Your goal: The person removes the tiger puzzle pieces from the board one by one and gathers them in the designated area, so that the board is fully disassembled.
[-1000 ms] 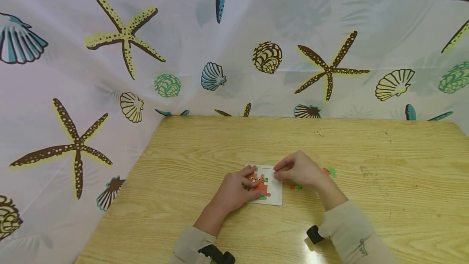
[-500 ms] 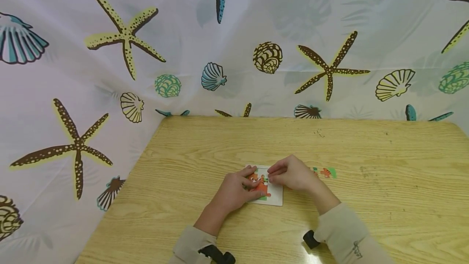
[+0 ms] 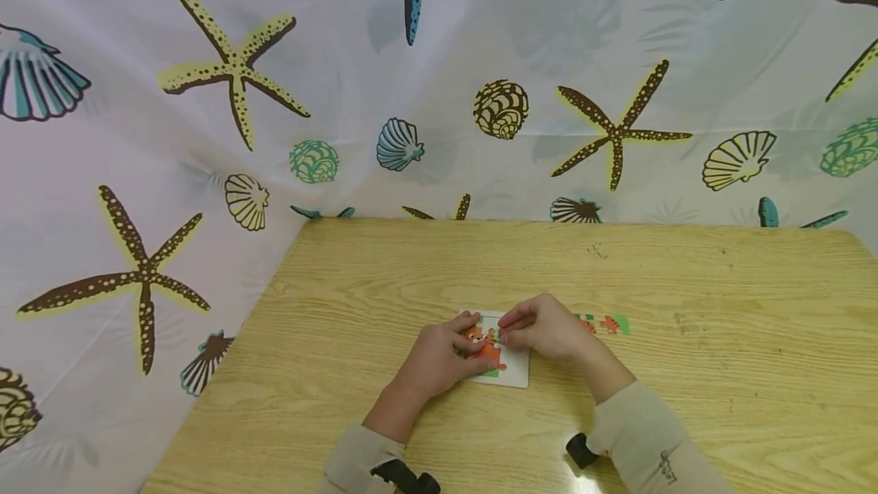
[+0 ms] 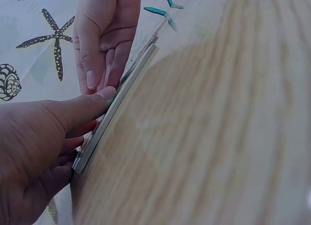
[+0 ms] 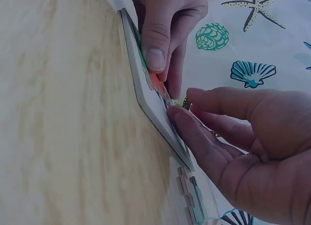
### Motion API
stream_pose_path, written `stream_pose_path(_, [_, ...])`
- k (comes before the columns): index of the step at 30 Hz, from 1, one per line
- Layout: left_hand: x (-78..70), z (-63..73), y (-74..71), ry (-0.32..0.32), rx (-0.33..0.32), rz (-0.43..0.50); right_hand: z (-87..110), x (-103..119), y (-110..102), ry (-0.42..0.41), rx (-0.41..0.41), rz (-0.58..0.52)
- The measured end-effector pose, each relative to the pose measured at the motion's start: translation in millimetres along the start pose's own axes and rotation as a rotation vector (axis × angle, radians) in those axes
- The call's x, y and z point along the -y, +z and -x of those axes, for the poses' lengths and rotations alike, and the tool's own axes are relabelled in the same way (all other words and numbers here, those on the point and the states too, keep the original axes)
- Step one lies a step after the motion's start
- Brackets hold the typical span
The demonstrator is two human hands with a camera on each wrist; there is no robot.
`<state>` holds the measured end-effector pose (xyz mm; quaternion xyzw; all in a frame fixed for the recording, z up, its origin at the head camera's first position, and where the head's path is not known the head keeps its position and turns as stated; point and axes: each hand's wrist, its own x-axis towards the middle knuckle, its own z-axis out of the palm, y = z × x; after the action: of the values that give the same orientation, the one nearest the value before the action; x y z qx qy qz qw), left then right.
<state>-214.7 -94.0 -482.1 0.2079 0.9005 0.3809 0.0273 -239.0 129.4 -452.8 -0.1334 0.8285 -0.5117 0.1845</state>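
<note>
A small white puzzle board (image 3: 516, 370) lies on the table, with orange and green jigsaw pieces (image 3: 489, 355) on its left part showing an animal's face. My left hand (image 3: 435, 357) rests over those pieces, fingers spread, and its thumb presses on them in the right wrist view. My right hand (image 3: 549, 328) is over the board's upper right part, thumb and fingertips pinching a small puzzle piece mostly hidden by the fingers. In the right wrist view the right hand (image 5: 243, 137) is close to the white bare part of the board (image 5: 155, 113).
Loose orange and green puzzle pieces (image 3: 613, 324) lie on the table just right of the board, partly behind my right wrist. The wood-grain table (image 3: 384, 273) meets a white cloth (image 3: 439, 174) printed with starfish and shells at its back and left.
My right hand has moved left and slightly down over the board, towards the placed pieces, uncovering more of the loose pieces. The left hand has stayed in place.
</note>
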Motion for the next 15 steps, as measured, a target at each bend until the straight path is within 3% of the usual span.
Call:
stream_pose_path(9, [-0.1, 0.0, -0.1, 0.005, -0.008, 0.003, -1.8, -1.5, 1.7, 0.017, -0.040, -0.016])
stream_pose_path(15, [0.7, 0.1, 0.2, -0.010, -0.012, 0.046, -2.8, -2.8, 6.4, -0.034, -0.073, -0.001])
